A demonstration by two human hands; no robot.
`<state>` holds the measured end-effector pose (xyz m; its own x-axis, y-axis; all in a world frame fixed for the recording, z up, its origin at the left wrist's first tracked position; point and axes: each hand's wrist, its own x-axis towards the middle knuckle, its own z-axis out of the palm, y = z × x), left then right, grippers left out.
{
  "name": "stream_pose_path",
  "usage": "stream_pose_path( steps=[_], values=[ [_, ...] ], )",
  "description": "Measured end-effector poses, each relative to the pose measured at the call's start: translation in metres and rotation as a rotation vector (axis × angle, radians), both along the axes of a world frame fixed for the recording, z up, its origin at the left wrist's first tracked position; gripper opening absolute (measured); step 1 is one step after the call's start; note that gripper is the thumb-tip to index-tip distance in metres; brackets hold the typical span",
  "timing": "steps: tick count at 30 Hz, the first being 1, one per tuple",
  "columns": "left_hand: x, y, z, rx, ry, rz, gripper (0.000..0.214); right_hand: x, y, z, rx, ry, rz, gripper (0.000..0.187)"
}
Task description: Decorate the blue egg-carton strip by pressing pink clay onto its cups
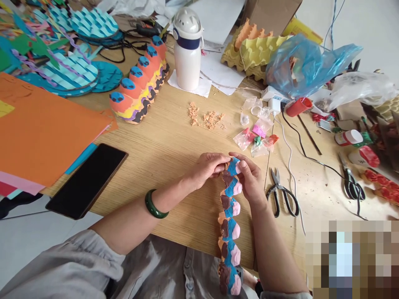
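Note:
Both my hands pinch the far end of a long egg-carton strip (230, 224) covered in blue, brown and pink clay. My left hand (207, 166) grips it from the left, fingers closed on the top bump. My right hand (251, 178) holds the same end from the right, thumb pressed on the pink part. The strip runs from my hands back toward my lap, over the table's front edge. A green bangle (154, 204) circles my left wrist.
A black phone (87, 179) lies at the left by orange paper sheets (40, 133). A finished caterpillar-like carton craft (140, 81), white bottle (187, 50), crumbs (207, 118), clay bags (255, 139) and scissors (282, 193) surround the wooden table (162, 145). More scissors (352, 182) lie right.

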<state>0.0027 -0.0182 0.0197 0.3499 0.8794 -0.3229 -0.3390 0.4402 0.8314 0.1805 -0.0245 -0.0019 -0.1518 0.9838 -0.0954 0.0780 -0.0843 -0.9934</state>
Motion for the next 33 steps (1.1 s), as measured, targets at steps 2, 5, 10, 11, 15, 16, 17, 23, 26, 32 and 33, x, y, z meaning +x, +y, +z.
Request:
stream_pose_path(
  steps=[2, 5, 10, 11, 15, 16, 17, 23, 26, 32, 33],
  values=[
    [-0.001, 0.002, 0.001, -0.042, -0.043, -0.044, 0.043, 0.0, -0.001, 0.001, 0.012, 0.004, -0.017, 0.048],
    [-0.004, 0.003, 0.001, -0.044, -0.052, -0.076, 0.043, -0.003, -0.003, 0.006, 0.026, 0.014, -0.035, 0.048],
    [-0.004, 0.003, -0.002, -0.044, -0.008, -0.054, 0.037, -0.007, -0.005, 0.013, 0.081, -0.032, -0.031, 0.046],
    [-0.003, 0.002, -0.002, -0.047, -0.006, -0.046, 0.038, -0.008, -0.005, 0.012, 0.095, -0.033, -0.025, 0.046],
    [-0.002, 0.001, 0.001, -0.026, -0.009, -0.011, 0.039, -0.008, -0.006, 0.007, 0.129, -0.025, 0.002, 0.051],
    [-0.001, 0.001, 0.003, -0.025, -0.011, -0.004, 0.038, -0.007, -0.006, 0.005, 0.131, -0.029, 0.004, 0.052],
    [-0.001, 0.0, 0.004, -0.026, -0.014, 0.003, 0.038, -0.007, -0.007, 0.004, 0.132, -0.031, 0.003, 0.053],
    [0.001, -0.003, 0.008, -0.007, -0.01, 0.046, 0.035, -0.007, -0.008, 0.004, 0.14, -0.014, -0.002, 0.055],
    [0.002, -0.004, 0.006, 0.08, 0.013, 0.088, 0.035, -0.009, -0.008, 0.006, 0.134, -0.025, 0.011, 0.056],
    [0.0, -0.001, 0.003, 0.109, 0.046, 0.09, 0.049, -0.009, -0.008, 0.005, 0.132, 0.033, 0.021, 0.055],
    [0.0, 0.0, 0.003, 0.091, 0.034, 0.063, 0.051, -0.008, -0.008, 0.005, 0.125, 0.043, 0.01, 0.054]
  ],
)
